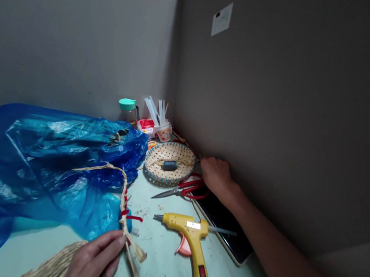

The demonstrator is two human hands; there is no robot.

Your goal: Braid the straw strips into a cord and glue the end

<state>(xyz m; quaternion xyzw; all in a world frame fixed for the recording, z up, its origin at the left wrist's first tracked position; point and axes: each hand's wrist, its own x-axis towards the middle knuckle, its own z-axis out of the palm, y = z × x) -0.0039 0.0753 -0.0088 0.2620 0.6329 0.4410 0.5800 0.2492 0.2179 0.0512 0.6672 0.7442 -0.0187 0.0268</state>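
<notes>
My left hand (94, 263) is closed on a straw braid (125, 195) that loops up over a blue plastic bag (40, 165); red threads stick out of the braid. Under that hand lies a woven straw piece (47, 269). My right hand (216, 175) reaches to the far right, fingers curled down beside a round woven basket (169, 163), just above red-handled scissors (183, 189). What the right fingers grip is hidden. A yellow glue gun (193, 245) lies between my hands.
A pale green table top (163, 259) meets grey walls in a corner. A jar with a teal lid (128, 110), a cup of glue sticks (162, 125) and a dark tablet (226, 227) sit near the walls. A dark spool lies in the basket.
</notes>
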